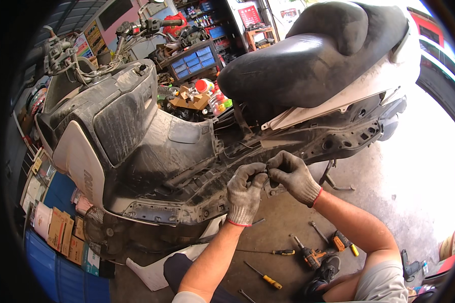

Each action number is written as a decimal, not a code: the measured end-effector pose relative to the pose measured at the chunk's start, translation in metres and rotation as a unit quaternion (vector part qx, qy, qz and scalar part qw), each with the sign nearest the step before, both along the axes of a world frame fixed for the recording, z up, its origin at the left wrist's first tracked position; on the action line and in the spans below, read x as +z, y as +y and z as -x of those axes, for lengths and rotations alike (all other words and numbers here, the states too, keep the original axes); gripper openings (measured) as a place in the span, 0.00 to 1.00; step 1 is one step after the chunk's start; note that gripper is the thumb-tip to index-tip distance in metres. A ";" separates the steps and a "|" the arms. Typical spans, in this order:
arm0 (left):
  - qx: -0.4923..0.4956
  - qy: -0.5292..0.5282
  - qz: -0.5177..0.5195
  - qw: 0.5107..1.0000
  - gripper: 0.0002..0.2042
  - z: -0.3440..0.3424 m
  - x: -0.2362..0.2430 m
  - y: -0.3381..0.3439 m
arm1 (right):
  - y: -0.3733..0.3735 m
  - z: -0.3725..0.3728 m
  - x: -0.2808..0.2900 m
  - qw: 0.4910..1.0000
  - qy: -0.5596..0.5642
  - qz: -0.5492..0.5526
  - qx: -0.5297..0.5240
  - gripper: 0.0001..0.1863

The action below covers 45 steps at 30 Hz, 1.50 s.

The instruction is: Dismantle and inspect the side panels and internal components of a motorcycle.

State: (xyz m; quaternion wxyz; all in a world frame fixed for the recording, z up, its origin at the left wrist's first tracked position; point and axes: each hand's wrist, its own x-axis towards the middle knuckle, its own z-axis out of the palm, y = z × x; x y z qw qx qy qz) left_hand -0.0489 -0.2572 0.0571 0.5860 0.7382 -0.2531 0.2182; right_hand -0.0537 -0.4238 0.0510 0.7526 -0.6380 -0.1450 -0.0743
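Note:
Both my hands wear grey, dirt-stained knit gloves with red cuffs and meet in front of the scooter's lower side. A small black part [268,172], too small to name, is pinched between their fingertips. Fingers and thumb are closed on it in my left hand [244,196]. From the other side my right hand [294,180] grips it the same way. Just beyond is a dusty scooter [179,134] with its lower side cover off, baring the black frame and brackets [215,206]. Its black seat [278,65] rises to the right.
On the floor lie a yellow-handled screwdriver [271,281], another screwdriver [283,252], a cordless drill [310,255], a ratchet-like tool [318,231] and another power tool [412,266]. A white body panel [154,272] rests near my leg. Cardboard boxes [60,231] stand at left; blue drawers [192,63] sit behind.

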 end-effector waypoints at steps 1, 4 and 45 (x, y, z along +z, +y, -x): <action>0.013 -0.019 -0.032 0.999 0.07 -0.001 0.000 0.001 | 0.000 0.000 0.000 1.000 0.007 0.002 0.003 0.08; 0.024 -0.038 -0.038 0.998 0.06 -0.004 -0.003 0.001 | 0.001 0.002 0.002 1.000 0.007 0.025 0.000 0.08; -0.177 0.278 0.072 0.941 0.07 -0.005 0.006 0.014 | -0.014 -0.007 -0.013 0.966 0.133 -0.067 0.211 0.09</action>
